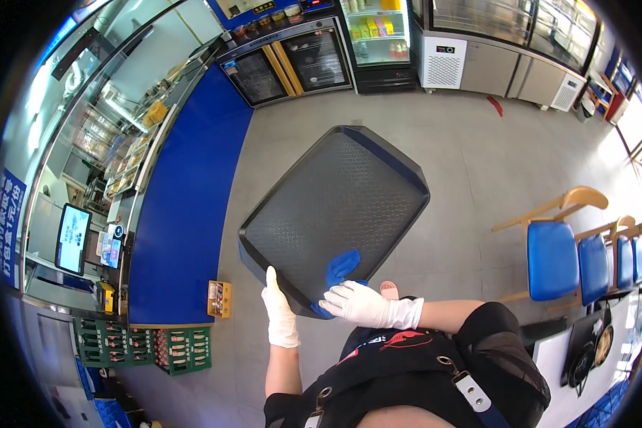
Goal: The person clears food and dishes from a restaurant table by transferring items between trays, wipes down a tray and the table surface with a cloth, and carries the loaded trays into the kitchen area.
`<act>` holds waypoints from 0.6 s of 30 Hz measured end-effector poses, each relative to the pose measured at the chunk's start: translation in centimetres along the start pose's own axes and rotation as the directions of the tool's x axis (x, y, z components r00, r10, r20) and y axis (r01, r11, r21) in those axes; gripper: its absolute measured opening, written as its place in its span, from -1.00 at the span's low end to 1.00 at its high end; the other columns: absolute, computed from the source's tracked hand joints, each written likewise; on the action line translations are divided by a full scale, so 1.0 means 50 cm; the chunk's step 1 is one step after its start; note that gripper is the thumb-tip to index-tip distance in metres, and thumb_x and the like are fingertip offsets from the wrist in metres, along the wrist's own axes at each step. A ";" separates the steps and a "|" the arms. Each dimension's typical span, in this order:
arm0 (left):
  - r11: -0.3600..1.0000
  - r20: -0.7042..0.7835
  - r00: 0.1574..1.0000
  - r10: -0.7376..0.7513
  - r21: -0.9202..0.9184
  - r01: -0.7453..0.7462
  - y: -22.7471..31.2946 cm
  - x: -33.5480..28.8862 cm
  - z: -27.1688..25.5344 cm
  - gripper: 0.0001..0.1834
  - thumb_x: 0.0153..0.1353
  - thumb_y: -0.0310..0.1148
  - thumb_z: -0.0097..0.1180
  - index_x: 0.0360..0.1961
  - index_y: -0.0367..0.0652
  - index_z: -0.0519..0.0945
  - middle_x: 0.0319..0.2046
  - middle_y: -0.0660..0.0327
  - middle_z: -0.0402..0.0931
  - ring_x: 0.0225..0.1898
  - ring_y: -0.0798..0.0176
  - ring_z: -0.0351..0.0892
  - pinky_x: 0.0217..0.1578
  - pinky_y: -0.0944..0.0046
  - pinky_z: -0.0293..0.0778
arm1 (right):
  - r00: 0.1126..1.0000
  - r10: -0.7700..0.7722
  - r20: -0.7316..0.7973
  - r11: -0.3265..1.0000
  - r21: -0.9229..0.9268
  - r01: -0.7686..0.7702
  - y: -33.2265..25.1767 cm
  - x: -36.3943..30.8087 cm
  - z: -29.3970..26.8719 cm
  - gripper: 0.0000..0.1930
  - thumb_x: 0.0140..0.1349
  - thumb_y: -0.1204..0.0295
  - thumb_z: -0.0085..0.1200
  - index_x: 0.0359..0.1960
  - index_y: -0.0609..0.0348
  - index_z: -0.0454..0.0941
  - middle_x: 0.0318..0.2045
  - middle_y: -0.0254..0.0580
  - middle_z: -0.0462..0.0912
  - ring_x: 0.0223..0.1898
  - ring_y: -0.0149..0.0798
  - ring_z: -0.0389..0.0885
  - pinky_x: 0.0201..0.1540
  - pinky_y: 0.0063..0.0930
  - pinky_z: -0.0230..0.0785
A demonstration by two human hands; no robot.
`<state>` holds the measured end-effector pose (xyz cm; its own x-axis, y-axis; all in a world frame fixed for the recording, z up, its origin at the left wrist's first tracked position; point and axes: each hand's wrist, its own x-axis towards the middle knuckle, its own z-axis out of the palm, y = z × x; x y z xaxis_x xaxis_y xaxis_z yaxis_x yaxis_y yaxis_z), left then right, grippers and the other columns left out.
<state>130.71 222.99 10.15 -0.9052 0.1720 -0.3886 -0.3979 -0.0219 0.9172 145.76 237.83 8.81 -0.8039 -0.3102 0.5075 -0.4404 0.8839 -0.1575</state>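
A large dark grey serving tray (321, 192) with a textured face and raised rim is held up in front of me, tilted. My left hand (279, 314), in a white glove, grips the tray's near left edge, its thumb on the rim and the other fingers hidden behind. My right hand (357, 303), gloved in white too, is closed on a blue cloth (343, 265) and presses it against the tray's near edge. Part of the cloth spreads over the tray's face beyond the fingers.
A blue-fronted counter (182, 192) runs along my left, with green bottle crates (183, 349) and a small yellow box (220, 299) at its foot. Blue-seated wooden chairs (552, 260) line the right. Glass-door cabinets (292, 64) and a drinks fridge (378, 43) stand ahead.
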 end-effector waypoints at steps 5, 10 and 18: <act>0.985 -0.023 0.986 -0.164 -0.049 0.163 0.025 0.089 0.019 -0.31 0.31 0.17 -0.11 -0.21 -0.43 0.57 -0.22 0.09 0.59 -0.26 0.33 0.53 -0.24 0.28 0.46 | 0.962 -0.273 0.009 0.959 0.077 0.271 0.165 0.084 -0.076 -0.88 0.05 0.39 -0.01 -0.39 0.11 0.47 -0.59 -0.26 0.45 -0.48 -0.22 0.48 -0.40 -0.35 0.31; 0.396 0.283 0.845 0.455 0.785 -0.476 0.130 0.183 -0.021 -0.43 0.40 0.06 -0.23 0.03 -0.23 0.54 0.02 0.04 0.51 0.09 0.18 0.46 0.11 0.20 0.34 | 0.980 -0.055 0.192 0.871 0.489 -0.047 0.431 0.154 -0.145 -0.68 0.02 0.33 0.16 -0.16 0.13 0.54 -0.23 -0.09 0.55 -0.11 -0.04 0.49 -0.02 -0.21 0.33; 0.837 0.698 0.715 -0.040 0.414 -0.358 0.183 0.297 0.152 -0.48 0.40 -0.02 -0.13 -0.01 -0.33 0.50 -0.19 0.32 0.53 -0.15 0.45 0.40 -0.05 0.41 0.33 | 0.878 0.323 0.354 0.480 0.738 -0.474 0.641 0.269 -0.134 -0.65 0.12 0.34 0.10 -0.10 0.30 0.53 -0.27 -0.08 0.59 -0.18 -0.24 0.50 -0.03 -0.41 0.33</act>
<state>114.78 232.81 13.45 -0.5265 0.8117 -0.2531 0.0523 0.3280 0.9432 123.52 264.36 16.26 -0.9893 -0.1103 0.0950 -0.1253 0.3125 -0.9416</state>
